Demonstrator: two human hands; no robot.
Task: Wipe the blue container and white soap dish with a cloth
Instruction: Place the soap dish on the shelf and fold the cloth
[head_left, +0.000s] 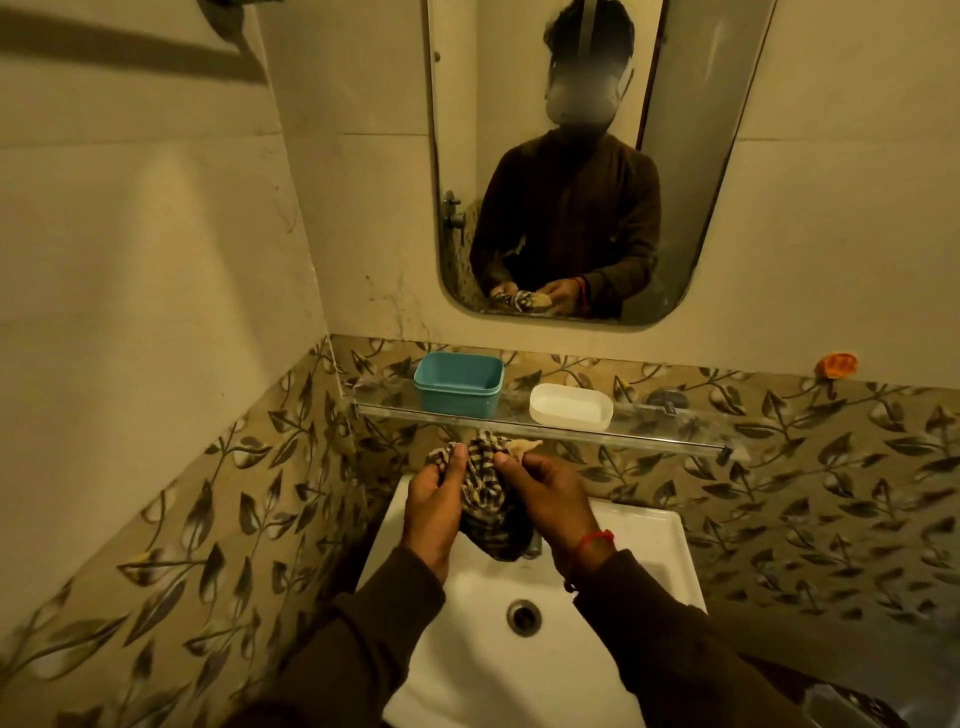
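A tall mirror (566, 156) hangs on the pale wall and shows a person in a dark long-sleeved top who holds a cloth with both hands. Below it is a band of tiles with a leaf pattern (779, 493). A white washbasin (649, 545) stands at the bottom, with a round metal drain (523, 617) in the middle. A clear glass shelf (545, 423) is fixed to the tiles above the basin. On the shelf, the blue container (459, 383) stands to the left, open and upright, and the white soap dish (571, 406) lies just beside it on the right; the two are not touching. Over the basin, below the shelf, the left hand (432, 506) and the right hand (553, 501) hold a checked cloth (488, 499) between them, bunched up. The fingers of both hands are clamped on the cloth. A red thread (592, 545) is around the right wrist.
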